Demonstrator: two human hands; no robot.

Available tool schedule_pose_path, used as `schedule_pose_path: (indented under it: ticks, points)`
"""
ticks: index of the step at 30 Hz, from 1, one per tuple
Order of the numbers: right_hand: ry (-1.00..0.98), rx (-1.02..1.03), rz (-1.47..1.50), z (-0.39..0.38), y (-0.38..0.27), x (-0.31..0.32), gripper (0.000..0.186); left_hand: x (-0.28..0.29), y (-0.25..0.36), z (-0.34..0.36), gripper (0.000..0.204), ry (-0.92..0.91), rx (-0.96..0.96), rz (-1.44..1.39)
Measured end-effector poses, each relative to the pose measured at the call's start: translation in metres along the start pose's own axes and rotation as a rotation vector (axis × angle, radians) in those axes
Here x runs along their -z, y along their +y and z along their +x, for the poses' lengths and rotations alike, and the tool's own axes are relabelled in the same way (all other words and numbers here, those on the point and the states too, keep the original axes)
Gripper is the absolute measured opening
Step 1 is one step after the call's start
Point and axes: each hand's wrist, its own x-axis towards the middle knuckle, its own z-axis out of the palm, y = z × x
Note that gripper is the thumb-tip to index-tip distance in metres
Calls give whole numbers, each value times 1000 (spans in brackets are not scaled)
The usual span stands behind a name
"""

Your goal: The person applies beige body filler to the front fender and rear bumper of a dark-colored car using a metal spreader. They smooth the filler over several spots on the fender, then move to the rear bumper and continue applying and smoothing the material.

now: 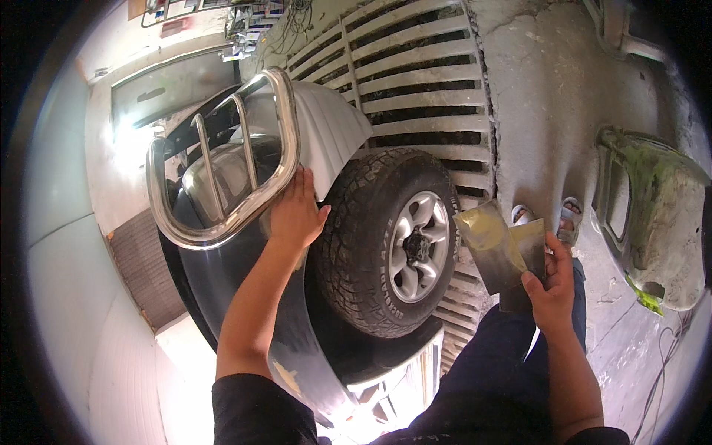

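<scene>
My left hand (294,211) lies flat with its fingers stretched out on the dark fender (252,297) of a vehicle, between the chrome headlight guard (295,141) and the front wheel (419,248). Some tan filler shows at the edge of that hand, though the palm hides most of the spot. Between thumb and fingers, my right hand (552,289) grips dark flat filler plates (528,241), which overlap. Yellowish filler (486,228) is smeared across their faces. Whether one of them is a spreader, I cannot tell.
Under the wheel runs a slatted floor grate (419,81). A worn greenish vehicle panel (667,215) rests on the concrete at the right, with cables (671,341) nearby. My sandalled feet (569,215) stand beside the grate. Another tan patch (288,377) marks the fender's near end.
</scene>
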Motion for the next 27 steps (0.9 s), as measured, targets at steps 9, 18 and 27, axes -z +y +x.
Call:
schedule_pose_path:
  ticks: [9, 18, 27]
  points:
    - [24, 10, -70, -4, 4, -2, 67, 5, 15, -29, 73, -143, -192, 347]
    - [34, 39, -55, -3, 4, 2, 66, -2, 39, -71, 64, -275, -289, 280]
    - [31, -5, 19, -1, 5, -3, 65, 24, 15, -56, 70, -46, -251, 299]
